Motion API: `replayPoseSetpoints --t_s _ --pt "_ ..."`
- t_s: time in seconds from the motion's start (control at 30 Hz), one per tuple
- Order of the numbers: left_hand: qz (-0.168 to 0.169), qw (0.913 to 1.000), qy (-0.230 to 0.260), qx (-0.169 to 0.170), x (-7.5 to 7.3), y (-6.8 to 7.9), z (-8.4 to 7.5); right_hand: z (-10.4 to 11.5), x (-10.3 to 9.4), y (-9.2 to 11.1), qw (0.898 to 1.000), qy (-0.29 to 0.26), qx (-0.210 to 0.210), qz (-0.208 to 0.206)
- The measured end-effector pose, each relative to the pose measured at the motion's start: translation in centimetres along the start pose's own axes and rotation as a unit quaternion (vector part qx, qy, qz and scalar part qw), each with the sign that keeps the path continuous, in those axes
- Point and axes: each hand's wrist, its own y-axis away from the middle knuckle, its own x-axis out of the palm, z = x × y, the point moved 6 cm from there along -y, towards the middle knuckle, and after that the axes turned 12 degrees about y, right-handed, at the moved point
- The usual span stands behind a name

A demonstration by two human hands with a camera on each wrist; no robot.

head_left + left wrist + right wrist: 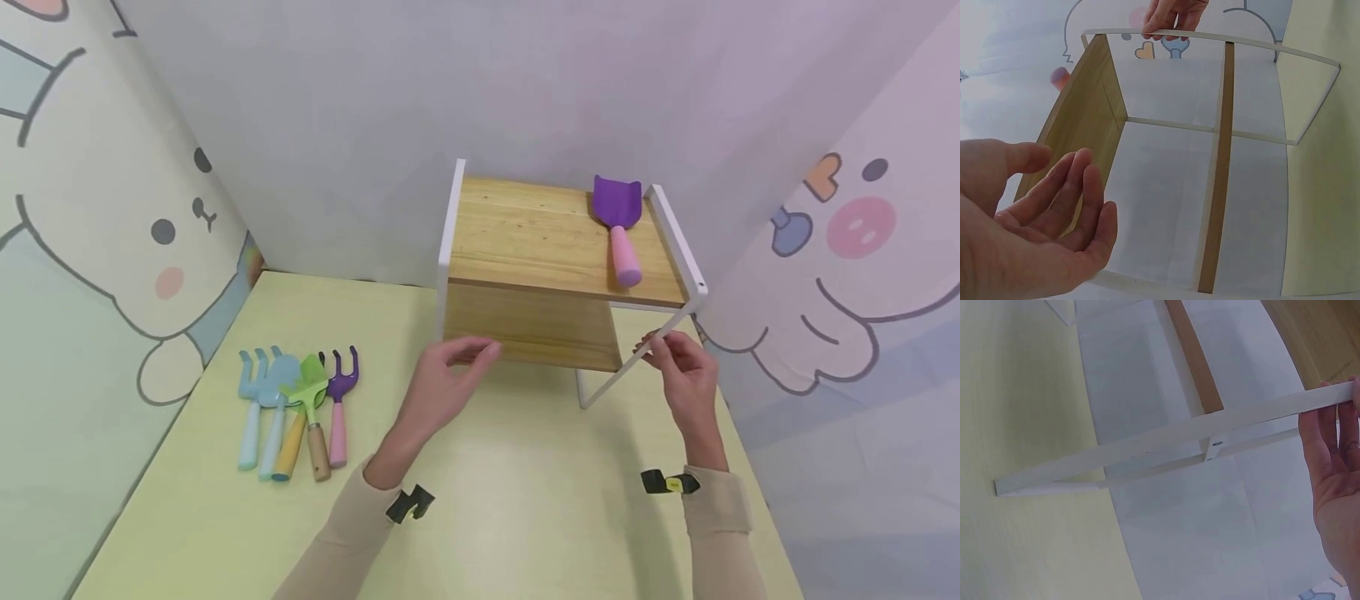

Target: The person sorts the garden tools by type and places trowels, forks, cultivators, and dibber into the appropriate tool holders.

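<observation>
Standing before both hands (442,385) (687,379), wooden shelf (525,235); right one gripping white frame (678,240)

We count one left hand (444,387), one right hand (686,379), one shelf (451,218) with two boards (525,237), six garden tools (310,404) and one table (510,500).

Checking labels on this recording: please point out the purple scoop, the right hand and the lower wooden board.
Purple scoop (621,239), head view: top of its pink handle.
Right hand (687,379), head view: between fingers and wrist.
Lower wooden board (530,327), head view: middle of its visible face.
</observation>
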Motion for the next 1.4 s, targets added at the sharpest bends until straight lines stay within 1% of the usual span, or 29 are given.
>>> replayPoseSetpoints --t_s 0.33,0.67,0.93,1.2,1.4 --pt "-0.014 0.9994 -0.01 -0.029 -1.4 1.4 1.6 -0.1 0.0 0.0 1.0 0.0 -0.001 -0.003" --pt "-0.033 0.9985 -0.005 -0.043 -3.0 2.8 3.2 0.0 0.2 0.0 1.0 -0.001 -0.005 0.003" --pt "-0.049 0.9964 0.004 -0.07 -4.2 4.0 4.1 -0.1 0.1 0.1 1.0 0.005 -0.001 -0.002" --pt "-0.076 0.9936 -0.014 -0.082 -5.7 5.0 5.5 -0.1 0.2 0.0 1.0 -0.001 -0.007 -0.001" --pt "-0.089 0.9906 -0.022 -0.101 -6.5 5.6 6.3 -0.2 0.1 0.0 1.0 -0.001 -0.004 -0.001"
